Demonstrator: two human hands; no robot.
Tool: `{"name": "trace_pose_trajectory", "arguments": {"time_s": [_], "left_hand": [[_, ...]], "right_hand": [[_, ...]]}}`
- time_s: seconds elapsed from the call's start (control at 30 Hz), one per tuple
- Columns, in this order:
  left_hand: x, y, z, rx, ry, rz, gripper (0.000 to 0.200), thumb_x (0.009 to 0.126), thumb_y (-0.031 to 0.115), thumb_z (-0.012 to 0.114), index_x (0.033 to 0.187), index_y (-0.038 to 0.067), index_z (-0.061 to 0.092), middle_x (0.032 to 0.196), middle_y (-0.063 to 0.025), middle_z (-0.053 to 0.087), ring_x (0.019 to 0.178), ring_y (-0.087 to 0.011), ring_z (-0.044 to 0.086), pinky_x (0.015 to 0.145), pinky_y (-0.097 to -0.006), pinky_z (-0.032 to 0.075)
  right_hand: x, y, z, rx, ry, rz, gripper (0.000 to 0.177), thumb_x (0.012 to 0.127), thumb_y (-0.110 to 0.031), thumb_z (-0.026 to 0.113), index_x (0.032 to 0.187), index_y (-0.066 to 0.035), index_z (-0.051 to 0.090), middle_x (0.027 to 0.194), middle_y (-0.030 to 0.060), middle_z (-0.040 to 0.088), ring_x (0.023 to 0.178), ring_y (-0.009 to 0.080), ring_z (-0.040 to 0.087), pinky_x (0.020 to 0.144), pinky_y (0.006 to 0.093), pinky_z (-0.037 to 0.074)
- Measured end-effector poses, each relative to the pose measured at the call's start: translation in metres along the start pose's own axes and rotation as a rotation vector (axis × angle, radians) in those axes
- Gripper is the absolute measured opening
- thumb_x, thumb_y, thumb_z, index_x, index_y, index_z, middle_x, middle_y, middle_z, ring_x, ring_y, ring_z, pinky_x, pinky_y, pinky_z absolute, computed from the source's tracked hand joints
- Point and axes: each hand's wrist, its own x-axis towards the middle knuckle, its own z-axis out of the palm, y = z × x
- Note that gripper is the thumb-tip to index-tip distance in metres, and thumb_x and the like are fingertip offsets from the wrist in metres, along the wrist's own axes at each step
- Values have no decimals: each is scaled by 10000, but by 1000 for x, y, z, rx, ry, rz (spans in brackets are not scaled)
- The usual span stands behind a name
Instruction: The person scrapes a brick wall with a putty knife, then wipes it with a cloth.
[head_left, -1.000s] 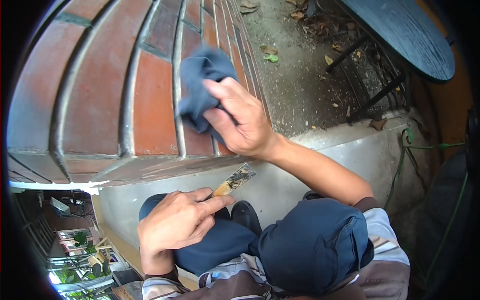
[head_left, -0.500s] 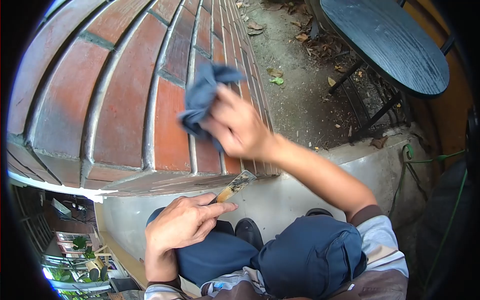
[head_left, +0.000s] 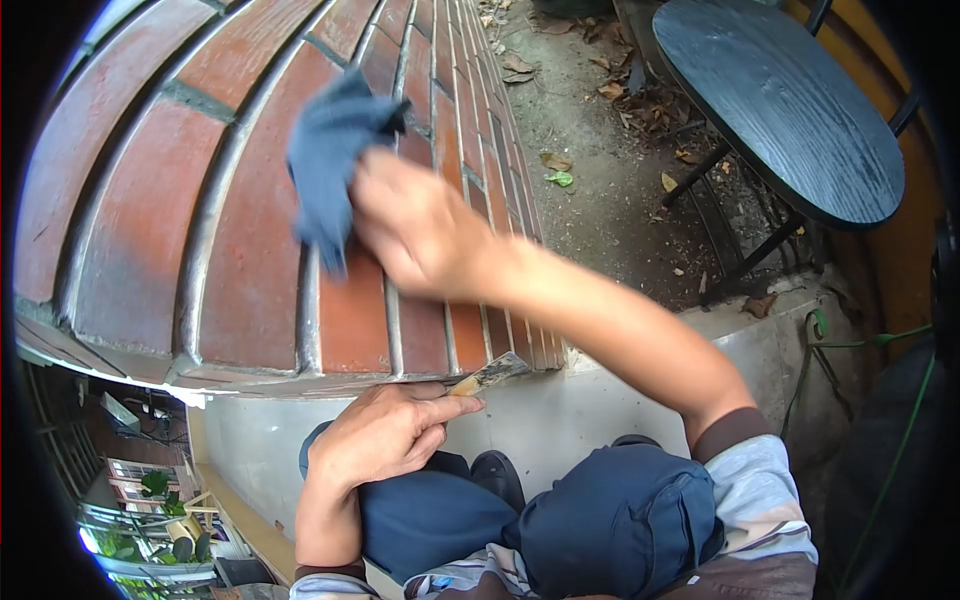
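A dark blue cloth (head_left: 338,165) is bunched in my right hand (head_left: 415,225), which is closed on it against the brick wall (head_left: 250,285). Motion smears the cloth and the fingers somewhat. Lower down, my left hand (head_left: 375,435) grips a putty knife (head_left: 490,374) with a smudged, worn blade. That blade points up and to the right, close to the bottom edge of the bricks. Most of its handle is hidden by my fingers. Pale mortar lines run between the red-brown bricks.
A dark oval tabletop (head_left: 785,105) on metal legs stands at the upper right, over soil with dry leaves (head_left: 610,90). Green cord (head_left: 815,340) hangs at the right. My bent knees (head_left: 610,510) are above a pale smooth floor (head_left: 270,440).
My right hand has swept the cloth left and slightly up across the bricks. My left hand has shifted a little to the right, still holding the putty knife.
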Motion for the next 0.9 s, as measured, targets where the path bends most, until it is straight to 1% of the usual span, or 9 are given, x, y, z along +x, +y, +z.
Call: {"name": "trace_pose_trajectory", "arguments": {"time_s": [0.17,0.27,0.33,0.43,0.5,0.63,0.73,0.83,0.9], "left_hand": [[8,6,1,-35,-38,39,465,800,10,531,1249,80,628,936,-174,641,712,-344,632,675,-437,502],[15,16,6,-33,24,142,460,816,-18,538,1263,59,615,995,-170,626,766,-333,631,682,-412,507],[15,29,11,-92,81,221,460,832,-51,552,1278,47,607,1020,-163,619,800,-318,634,699,-378,517],[24,41,26,-284,424,459,474,856,-90,582,1310,42,591,1016,-159,630,815,-287,645,732,-333,526],[27,48,27,-330,490,430,468,880,-88,606,1335,15,573,1037,-161,671,879,-227,677,769,-314,539],[52,61,43,-755,546,443,405,904,-65,614,1306,-21,586,1073,-137,687,983,-188,694,818,-277,545],[67,66,52,-959,564,513,352,930,-48,598,1282,-25,600,1111,-149,686,999,-181,682,832,-260,535],[61,82,23,-423,607,664,505,918,-22,625,1402,-15,478,1426,-216,478,1169,-251,607,971,-355,497],[60,85,22,-478,521,784,569,885,-31,655,1419,-13,461,1488,-256,391,1235,-290,566,1007,-376,467]], "right_hand": [[27,98,-5,-74,95,266,169,953,-133,492,994,20,551,959,289,610,928,477,599,778,507,496],[-53,102,-30,-270,-184,586,152,938,-121,518,934,21,574,892,276,621,891,456,619,771,500,490],[-111,74,-63,-239,-443,706,109,867,-63,542,873,25,606,878,289,629,849,453,634,738,472,512],[-181,5,-91,171,-249,807,239,857,-126,656,1072,-25,678,929,148,697,868,266,676,812,381,515],[-184,-55,-112,428,-461,942,395,843,-196,740,1196,-43,653,1048,80,687,998,190,637,909,346,488],[-183,-124,-92,787,-438,961,511,855,-248,771,1276,-24,590,1240,115,620,1173,165,551,992,357,442],[-177,-133,-101,764,-338,1030,387,938,-229,683,1242,-5,599,1101,73,670,1069,146,599,941,334,468],[-162,-145,-120,777,-50,1102,274,967,-204,639,1150,0,638,942,9,680,856,87,622,750,263,500],[-152,-146,-139,373,-92,849,215,959,-179,634,1081,-2,652,859,18,674,788,92,628,681,264,495]]}}
